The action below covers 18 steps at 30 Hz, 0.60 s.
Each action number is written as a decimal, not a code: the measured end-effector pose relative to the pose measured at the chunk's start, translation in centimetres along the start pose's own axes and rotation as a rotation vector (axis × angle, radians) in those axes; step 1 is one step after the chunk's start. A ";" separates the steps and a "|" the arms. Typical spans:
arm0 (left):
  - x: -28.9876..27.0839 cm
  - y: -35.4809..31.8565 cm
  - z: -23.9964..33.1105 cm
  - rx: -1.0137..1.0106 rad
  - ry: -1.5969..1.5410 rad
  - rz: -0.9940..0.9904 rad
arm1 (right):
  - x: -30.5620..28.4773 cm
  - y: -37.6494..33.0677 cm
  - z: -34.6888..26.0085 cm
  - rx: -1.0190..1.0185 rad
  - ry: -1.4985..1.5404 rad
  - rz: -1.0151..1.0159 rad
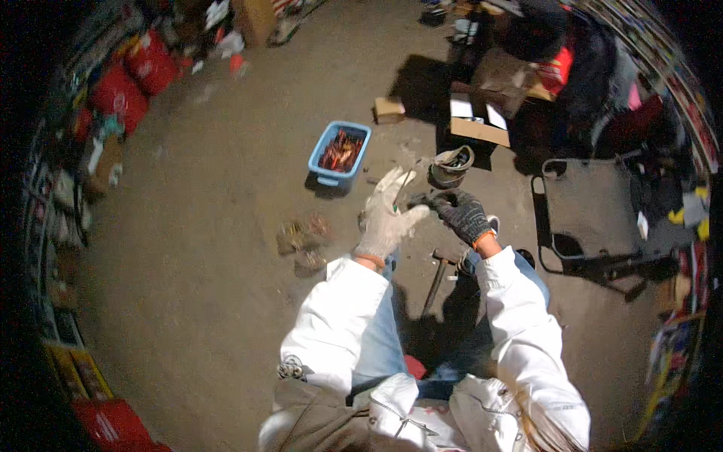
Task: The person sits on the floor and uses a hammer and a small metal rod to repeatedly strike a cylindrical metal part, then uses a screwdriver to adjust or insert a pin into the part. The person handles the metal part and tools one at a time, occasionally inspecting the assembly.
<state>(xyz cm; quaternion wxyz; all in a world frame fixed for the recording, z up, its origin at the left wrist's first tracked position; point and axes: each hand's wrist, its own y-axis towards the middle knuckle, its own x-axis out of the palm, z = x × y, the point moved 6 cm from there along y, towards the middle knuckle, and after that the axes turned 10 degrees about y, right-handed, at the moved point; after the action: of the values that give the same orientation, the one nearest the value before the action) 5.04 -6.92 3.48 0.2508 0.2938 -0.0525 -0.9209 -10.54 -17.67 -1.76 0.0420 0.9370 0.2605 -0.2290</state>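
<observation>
Seemingly the work is at a handling stage: the person sits over a dusty concrete floor (226,226) with both gloved hands raised in front of the knees, busy with a small part held between them.

Furthest left of what matters sits a blue plastic bin (339,154) of reddish-orange pieces, well apart from the hands; nearer, a few rusty lumps (301,237) lie on the floor.

The left hand (385,218), in a pale glove, is spread, fingers fanned upward, with a thin rod (401,188) standing up beside the fingers; whether its grip truly pinches that rod cannot be told.

Just to its right, the right hand (461,215), in a dark knit glove with an orange cuff, has its grip curled round a small dark part (422,200) that juts toward the left hand; the part is too small and dim to name, and looks blackish and stubby.

Below the hands a hammer (439,275) lies on the floor between the legs. Beyond them stands a round dark pot (450,167), and further right a black metal frame (595,226).

As a judgement, the next move calls for steadying the dark part with the right hand while the left brings the rod to it carefully, since both are small.
</observation>
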 end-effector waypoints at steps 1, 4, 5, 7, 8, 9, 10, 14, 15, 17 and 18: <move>0.6 0.0 1.1 0.124 0.247 -0.050 | -1.2 -0.9 -2.9 -0.165 -0.012 0.038; 0.7 -0.1 2.1 0.169 0.117 -0.166 | -2.5 -3.4 -7.9 -0.391 -0.126 0.174; 1.0 -0.1 2.5 0.134 -0.002 -0.188 | -3.1 -3.8 -8.2 -0.401 -0.025 0.191; 1.1 0.2 3.1 0.127 -0.004 -0.187 | -3.3 -3.9 -8.2 -0.383 0.135 0.174; 1.3 0.5 3.4 0.133 -0.014 -0.175 | -3.6 -3.9 -8.0 -0.394 0.236 0.186; 1.8 0.8 3.4 0.089 -0.058 -0.197 | -3.8 -3.6 -7.8 -0.424 0.274 0.187; 2.5 1.0 3.3 0.052 -0.112 -0.213 | -4.0 -3.4 -7.6 -0.473 0.314 0.180; 4.1 1.3 2.5 -0.010 -0.186 -0.257 | -3.9 -3.1 -5.7 -0.435 0.301 0.156; 4.2 1.2 2.4 0.016 -0.128 -0.257 | -3.8 -3.2 -5.2 -0.402 0.236 0.157; 3.9 1.1 3.2 0.197 -0.044 -0.193 | -3.8 -3.5 -4.8 -0.432 0.286 0.155; 3.9 1.0 3.5 0.261 0.009 -0.167 | -3.7 -3.6 -4.5 -0.405 0.296 0.134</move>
<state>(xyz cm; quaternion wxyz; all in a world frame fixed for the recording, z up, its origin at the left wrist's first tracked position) 0.75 -9.82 4.62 0.1335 0.3315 -0.1458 -0.9225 -13.36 -15.42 4.07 0.2051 0.9479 0.2419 -0.0293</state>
